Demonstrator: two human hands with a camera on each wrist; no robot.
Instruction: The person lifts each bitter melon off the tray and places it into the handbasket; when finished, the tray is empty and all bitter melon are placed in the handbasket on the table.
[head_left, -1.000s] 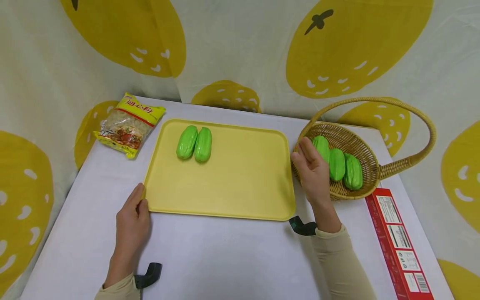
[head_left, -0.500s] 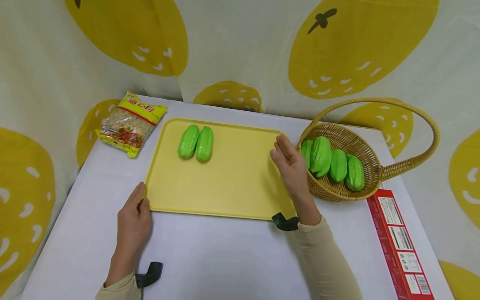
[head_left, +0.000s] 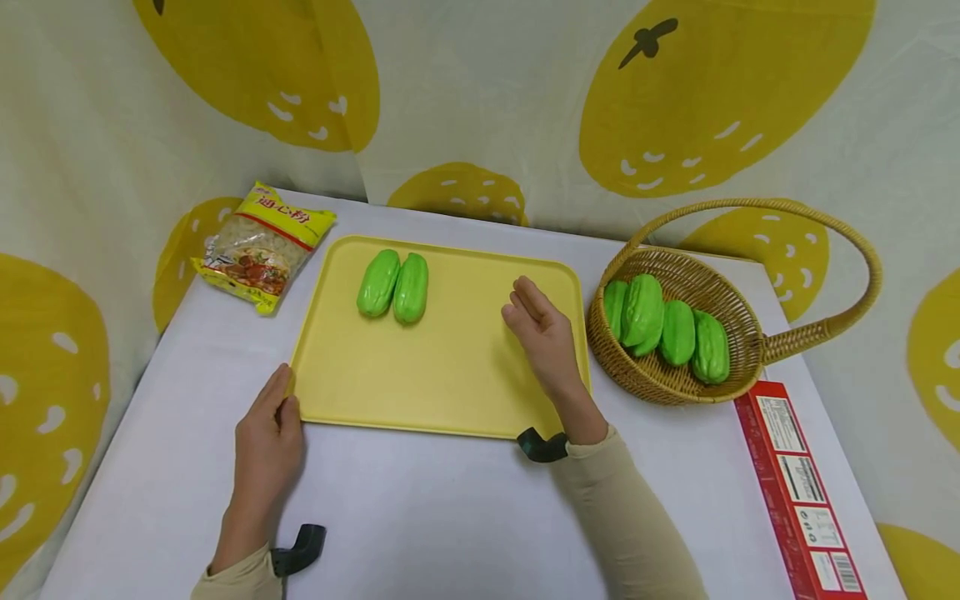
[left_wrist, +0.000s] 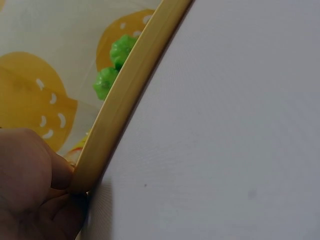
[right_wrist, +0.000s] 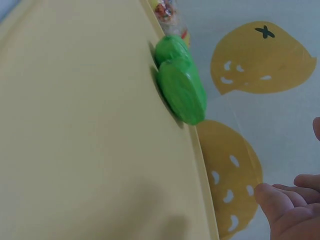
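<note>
A yellow rectangular tray [head_left: 457, 383] lies on the white table. My left hand [head_left: 264, 450] is at its near left corner, fingers straight along the rim and thumb touching the corner, as the left wrist view also shows close up. Over the tray's right part hovers my right hand [head_left: 543, 337], fingers extended and holding nothing. Two long green ribbed gourd-like vegetables, one on the left [head_left: 378, 283] and one on the right [head_left: 410, 288], lie side by side on the tray's far left. To the right stands a wicker basket [head_left: 633, 379] with several more green vegetables [head_left: 678, 333] in it.
A yellow bag of pasta [head_left: 264, 246] rests at the table's back left, beside the tray. The basket's tall handle [head_left: 825, 218] arches out to the right. A long red box [head_left: 802, 492] runs along the right edge. Fruit-printed cloth [head_left: 465, 83] hangs behind the table.
My right hand has moved left, from over the basket to over the tray's right part, uncovering the vegetables at the basket's left side. My left hand and the two vegetables on the tray stay put.
</note>
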